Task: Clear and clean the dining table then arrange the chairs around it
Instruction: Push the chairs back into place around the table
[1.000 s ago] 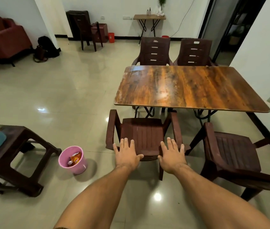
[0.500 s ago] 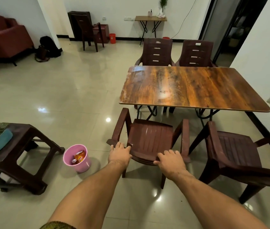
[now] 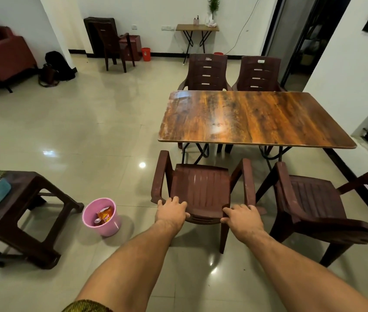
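Left hand: clamped on the ribbed brown plastic armchair backrest.
Right hand: likewise.
Desk: glossy rectangular woodgrain, beyond both hands.

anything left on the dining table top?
No, the dining table top is bare wood; both hands grip the near chair.

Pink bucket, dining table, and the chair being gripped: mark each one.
pink bucket (image 3: 107,225): head view, outer wall.
dining table (image 3: 255,118): head view, bare top.
chair (image 3: 201,188): head view, seat.
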